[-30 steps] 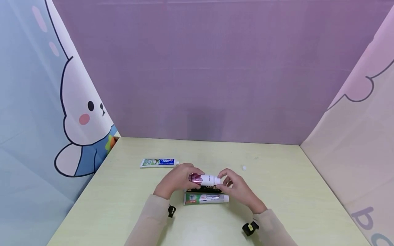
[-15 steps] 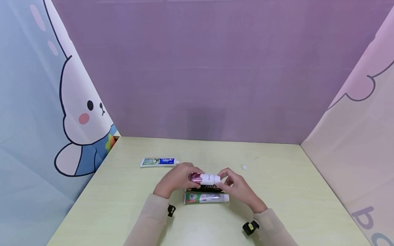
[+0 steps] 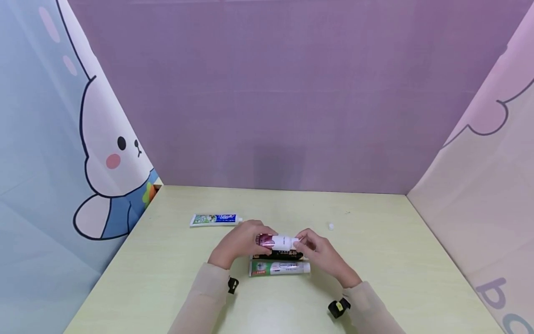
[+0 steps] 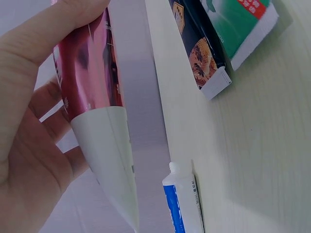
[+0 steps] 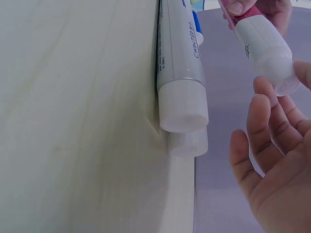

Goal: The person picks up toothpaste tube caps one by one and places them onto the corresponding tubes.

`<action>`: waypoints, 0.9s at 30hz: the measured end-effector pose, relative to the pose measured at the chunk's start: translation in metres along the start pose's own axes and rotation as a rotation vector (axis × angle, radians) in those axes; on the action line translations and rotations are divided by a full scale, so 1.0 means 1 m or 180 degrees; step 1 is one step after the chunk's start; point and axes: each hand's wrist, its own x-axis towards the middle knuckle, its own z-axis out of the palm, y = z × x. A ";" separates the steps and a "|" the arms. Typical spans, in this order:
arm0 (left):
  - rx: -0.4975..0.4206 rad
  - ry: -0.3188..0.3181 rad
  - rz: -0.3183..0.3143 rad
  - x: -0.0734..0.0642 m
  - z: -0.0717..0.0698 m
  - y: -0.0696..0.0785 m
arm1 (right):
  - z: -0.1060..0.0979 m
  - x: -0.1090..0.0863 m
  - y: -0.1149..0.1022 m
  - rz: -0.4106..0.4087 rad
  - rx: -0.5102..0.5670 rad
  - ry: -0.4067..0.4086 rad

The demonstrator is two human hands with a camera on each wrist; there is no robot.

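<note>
— Fingers of the right hand (image 3: 319, 250) are drawing in since earlier, now pinching the cap (image 5: 279, 73) of the red-and-white tube (image 3: 282, 242).
— And the left hand (image 3: 246, 239)?
— Gripping that tube, covering part of its label. Below it the black tube (image 3: 283, 255) is lying half hidden; the green-and-white tube (image 3: 288, 268), nearer the person, is showing "WINTER".

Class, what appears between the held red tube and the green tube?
In the head view, a partly hidden black tube shows between the held red tube and the green tube.
</note>
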 end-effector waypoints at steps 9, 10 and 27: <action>0.0019 0.0018 0.0032 0.000 -0.001 0.003 | 0.001 0.001 0.000 0.0119 0.0063 0.0000; 0.0018 0.0020 0.0036 0.000 -0.001 0.003 | 0.001 0.001 0.000 0.0134 0.0045 0.0000; 0.0026 0.0048 0.0036 -0.001 0.001 -0.002 | -0.003 -0.002 -0.010 -0.0451 -0.0205 0.0305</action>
